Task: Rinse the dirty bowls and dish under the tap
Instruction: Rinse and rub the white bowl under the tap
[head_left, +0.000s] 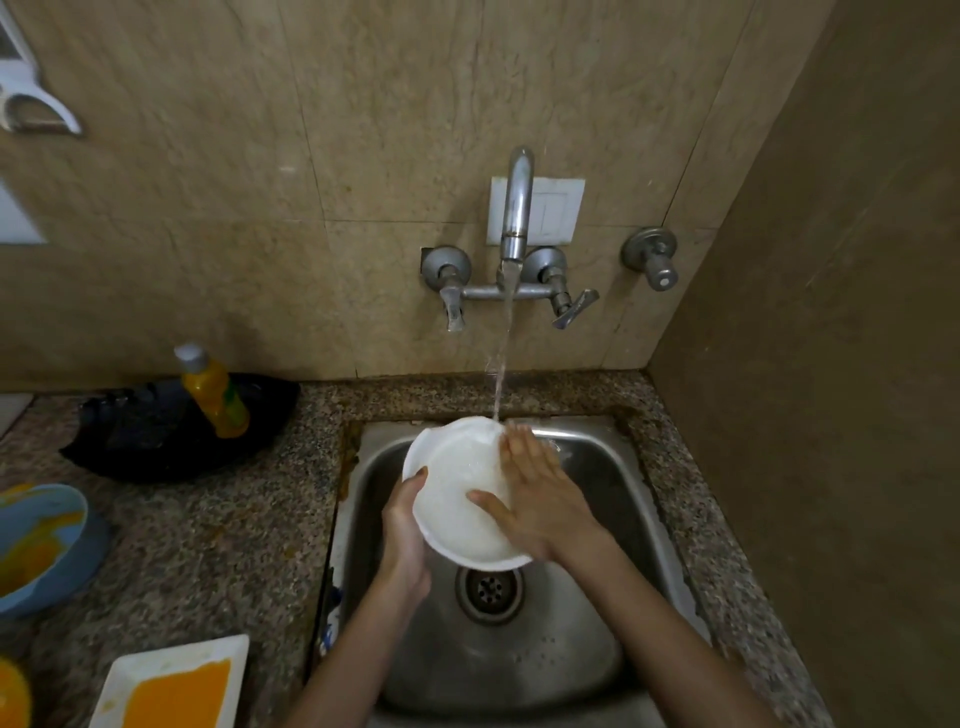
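Observation:
I hold a white bowl (453, 483) tilted over the steel sink (587, 519), under the stream from the wall tap (517, 208). Water hits the bowl's far rim. My left hand (402, 525) grips the bowl's left edge, thumb over the rim. My right hand (535, 493) lies flat with straight fingers inside the bowl, on its right side. On the counter at the left stand a blue bowl (36, 545) smeared with orange residue and a white rectangular dish (171, 686) coated in orange.
A black pan (171, 431) holds a tipped yellow bottle (215, 395) at the back left of the granite counter (208, 545). The sink drain (489, 592) is below the bowl. A brown wall (831, 364) closes off the right side. Another orange-smeared item (11, 696) shows at the bottom left.

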